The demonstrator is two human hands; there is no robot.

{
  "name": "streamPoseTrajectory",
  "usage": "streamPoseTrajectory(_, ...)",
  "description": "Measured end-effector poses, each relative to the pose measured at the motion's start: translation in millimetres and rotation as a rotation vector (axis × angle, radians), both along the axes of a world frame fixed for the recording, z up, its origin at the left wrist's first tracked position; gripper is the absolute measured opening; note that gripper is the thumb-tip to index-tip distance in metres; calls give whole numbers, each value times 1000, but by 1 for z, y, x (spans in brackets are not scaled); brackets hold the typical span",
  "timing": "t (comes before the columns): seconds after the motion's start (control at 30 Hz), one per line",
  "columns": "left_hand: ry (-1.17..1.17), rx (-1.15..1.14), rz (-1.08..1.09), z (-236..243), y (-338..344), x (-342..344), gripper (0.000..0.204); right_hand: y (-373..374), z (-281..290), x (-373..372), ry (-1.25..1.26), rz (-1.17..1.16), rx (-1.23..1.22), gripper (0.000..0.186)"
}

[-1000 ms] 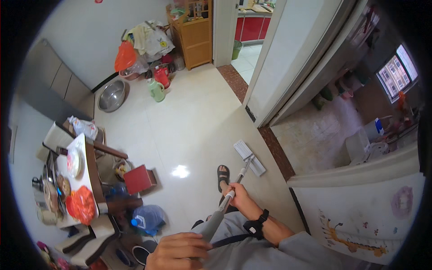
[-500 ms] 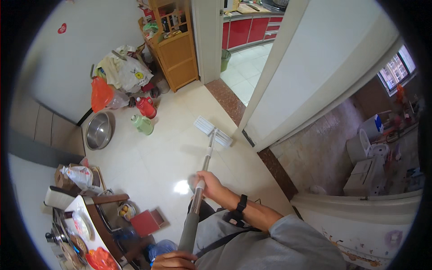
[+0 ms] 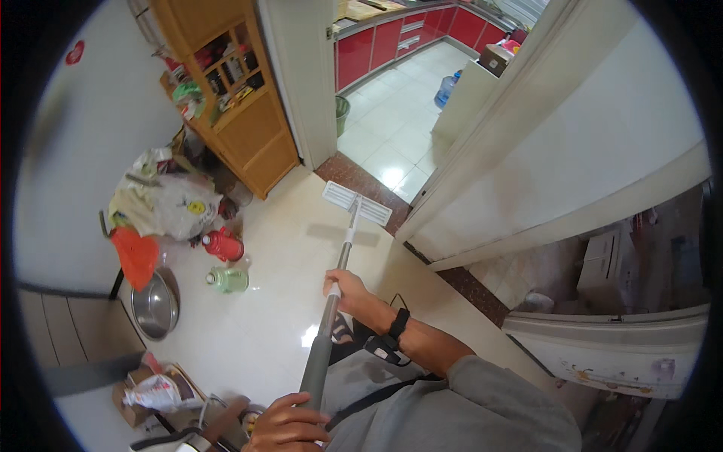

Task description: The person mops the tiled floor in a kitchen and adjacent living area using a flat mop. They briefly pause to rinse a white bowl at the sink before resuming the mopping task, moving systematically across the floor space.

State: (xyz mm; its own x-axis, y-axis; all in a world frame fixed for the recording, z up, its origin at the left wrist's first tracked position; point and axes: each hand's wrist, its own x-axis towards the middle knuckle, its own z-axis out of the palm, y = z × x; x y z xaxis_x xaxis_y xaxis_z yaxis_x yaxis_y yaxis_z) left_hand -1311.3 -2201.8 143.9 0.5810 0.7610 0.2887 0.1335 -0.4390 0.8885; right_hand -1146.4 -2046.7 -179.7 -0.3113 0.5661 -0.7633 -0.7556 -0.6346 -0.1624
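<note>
A flat mop (image 3: 344, 255) with a metal pole, grey grip and white rectangular head runs from my body out to the kitchen doorway. My right hand (image 3: 349, 291) is wrapped round the middle of the pole, a black band on its wrist. Down at the lower edge my left hand (image 3: 288, 423) closes over the top of the grey grip. The white mop head (image 3: 357, 203) is at the brown stone threshold (image 3: 365, 183); a shadow shows on the floor beneath the pole, and whether the head touches the ground I cannot tell.
On the left stand a red thermos (image 3: 224, 245), a green thermos (image 3: 228, 279) and a steel basin (image 3: 156, 305). Plastic bags (image 3: 173, 203) are heaped by a wooden cabinet (image 3: 256, 143). The door frame (image 3: 422, 218) edges the kitchen, where a blue water bottle (image 3: 446, 90) stands.
My view has turned and moved toward the doorway. The mop head has gone forward from the pale floor to the brown threshold; both hands keep their grip.
</note>
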Motion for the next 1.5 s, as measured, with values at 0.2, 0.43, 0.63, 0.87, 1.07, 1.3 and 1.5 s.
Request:
streamPoseTrajectory(0.2,139,-198,6,-6,117,-22,24,115,-40,0,-32,-125,-64,7)
streamPoseTrajectory(0.43,506,-425,203,-34,247,11,27,259,-60,28,-226,-265,-154,12)
streamPoseTrajectory(0.63,703,-502,146,-60,382,48,46,356,-128,66,-110,-282,-154,8)
streamPoseTrajectory(0.87,747,-424,231,-126,473,61,43,462,-145,82,-62,-190,-82,5)
streamPoseTrajectory(1.07,719,-242,202,-141,586,75,35,548,-138,76,-301,-251,-41,10)
streamPoseTrajectory(1.3,593,-259,26,-176,724,96,46,656,-138,116,-495,-217,-13,32)
streamPoseTrajectory(1.5,517,-354,13,-178,818,180,44,740,-127,204,-634,-207,-72,14)
